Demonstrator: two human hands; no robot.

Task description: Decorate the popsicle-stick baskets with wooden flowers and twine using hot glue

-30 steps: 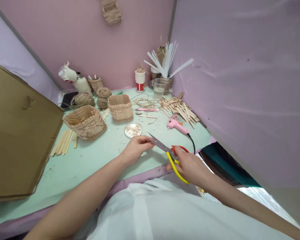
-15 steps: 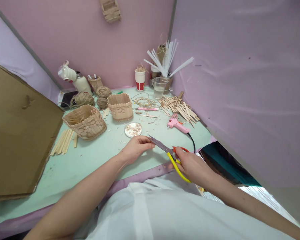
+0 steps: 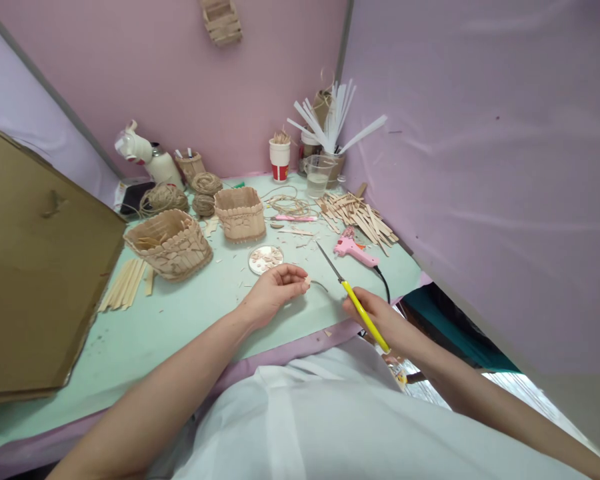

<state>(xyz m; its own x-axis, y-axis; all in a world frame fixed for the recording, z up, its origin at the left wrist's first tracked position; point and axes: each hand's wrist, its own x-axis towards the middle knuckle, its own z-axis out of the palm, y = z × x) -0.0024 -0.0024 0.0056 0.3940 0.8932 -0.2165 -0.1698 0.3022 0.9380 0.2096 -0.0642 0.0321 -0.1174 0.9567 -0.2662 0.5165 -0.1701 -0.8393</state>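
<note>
Pinched in the fingertips of my left hand (image 3: 277,293) is a small piece of wood (image 3: 307,281), pale and short. My right hand (image 3: 375,313) is closed around the scissors (image 3: 357,303), whose yellow handle faces me. Their blades point up and away, apart from the wood piece. Just beyond my left hand lies a round dish (image 3: 265,269) of small wood chips. A thin dark curved line (image 3: 320,285) shows on the table between my hands; I cannot tell what it is.
Two wooden baskets (image 3: 169,250) (image 3: 240,223) stand left of centre. A pink glue gun (image 3: 355,248) with a black cord lies on the right, before a pile of wooden sticks (image 3: 365,217). Twine balls (image 3: 164,199), a paper cup (image 3: 280,160) and a clear cup (image 3: 319,177) are behind. Cardboard (image 3: 45,267) rises at left.
The scissors have come away from my left hand and turned, with the blades swung upward and the yellow handle now on top. My left hand stays nearly in place.
</note>
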